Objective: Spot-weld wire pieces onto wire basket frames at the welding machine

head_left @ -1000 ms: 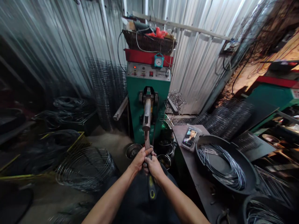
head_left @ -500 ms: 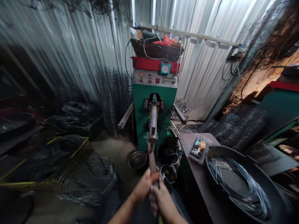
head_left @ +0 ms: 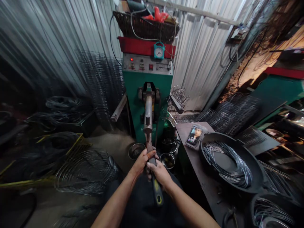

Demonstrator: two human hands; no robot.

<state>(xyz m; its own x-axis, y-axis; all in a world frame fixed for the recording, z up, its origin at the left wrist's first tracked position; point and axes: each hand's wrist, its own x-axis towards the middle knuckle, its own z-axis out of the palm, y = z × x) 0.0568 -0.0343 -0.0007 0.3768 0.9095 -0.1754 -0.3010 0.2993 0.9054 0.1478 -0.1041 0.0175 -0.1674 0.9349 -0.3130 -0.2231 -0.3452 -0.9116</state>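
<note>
You are holding a long metal bar (head_left: 149,147) with both hands. Your left hand (head_left: 142,163) is shut tight around the bar, with its fingers curled over the front. Your right hand (head_left: 159,173) is shut around the bar too, just below your left hand and touching it. A black and yellow grip (head_left: 157,193) is sticking out below your hands and pointing toward you. Going up from your hands, the top of the bar is meeting a shiny silver arm (head_left: 148,110) on the front of a green machine (head_left: 134,98). High above your hands, a small blue dial (head_left: 159,51) is sitting on the machine, and a woven basket (head_left: 146,28) is sitting on top. Just past your hands, one steel bowl (head_left: 136,151) is sitting on the floor to the left, and another steel bowl (head_left: 167,160) is sitting to the right. To the right of your right hand, a dark worktop (head_left: 204,193) is holding a big black pan (head_left: 257,167) with shiny wire coils (head_left: 225,164) in it, and a phone in a clear bag (head_left: 194,136). To the left of your left hand, round wire frames (head_left: 86,171) are lying in a heap. Farther away, tall rolls of wire mesh (head_left: 102,88) are standing by a wavy metal wall (head_left: 201,63).
</note>
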